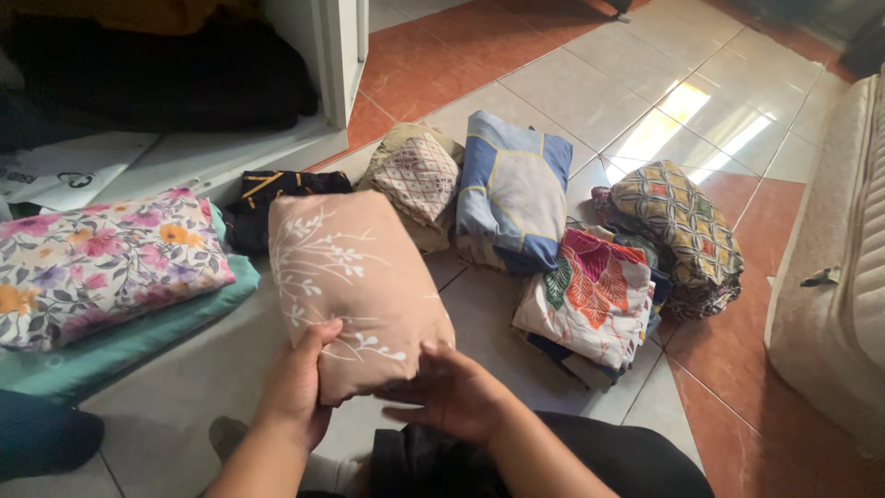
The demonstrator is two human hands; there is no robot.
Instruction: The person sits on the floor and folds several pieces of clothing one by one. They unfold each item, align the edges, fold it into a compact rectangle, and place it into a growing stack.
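Note:
A folded pink cloth (355, 277) with a white branch print lies on the tiled floor in front of me. My left hand (297, 385) grips its near left corner, thumb on top. My right hand (454, 392) holds the near right edge, fingers curled under it. Around it lie other folded cloths: a blue and grey one (513, 189), a beige patterned one (417, 180), a black one (277, 198), and a white one with orange and green leaves (590, 300).
A floral cloth (101, 263) lies on a teal one (138, 337) at the left. An open white cupboard (336, 55) holds dark clothes behind them. A diamond-patterned bundle (682, 235) and a cream mattress (839, 277) are at the right.

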